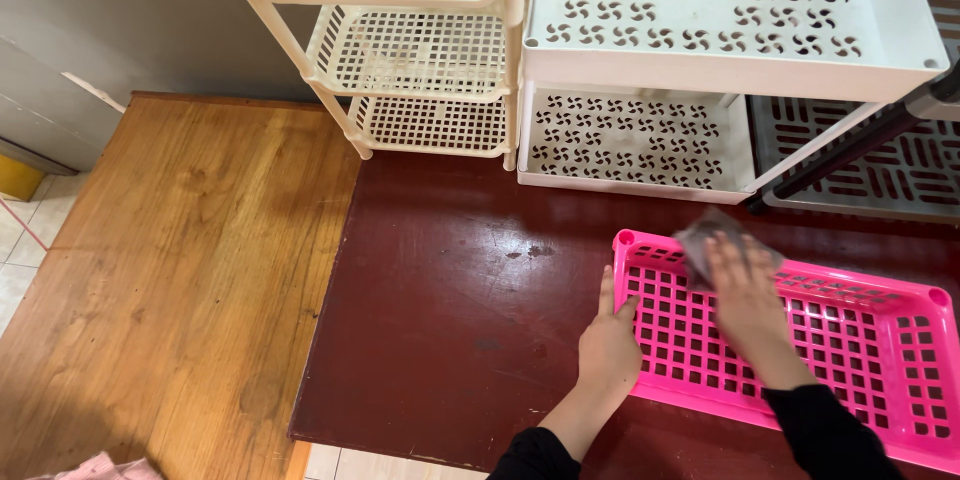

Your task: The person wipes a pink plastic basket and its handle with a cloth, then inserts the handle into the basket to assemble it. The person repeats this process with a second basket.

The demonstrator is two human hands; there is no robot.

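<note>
My left hand (608,348) lies flat, fingers together, against the left edge of the pink tray (880,360), thumb hooked over its rim. My right hand (745,300) sits inside the tray near its far left corner, fingers pressing a grey cloth (703,236) onto the grid. The tray rests on the dark red counter (450,290), at its near right. Just beyond it stand a white rack (720,50) and a cream rack (420,50), side by side; a grey rack (900,165) shows further right. A lighter wooden counter (170,270) adjoins on the left.
</note>
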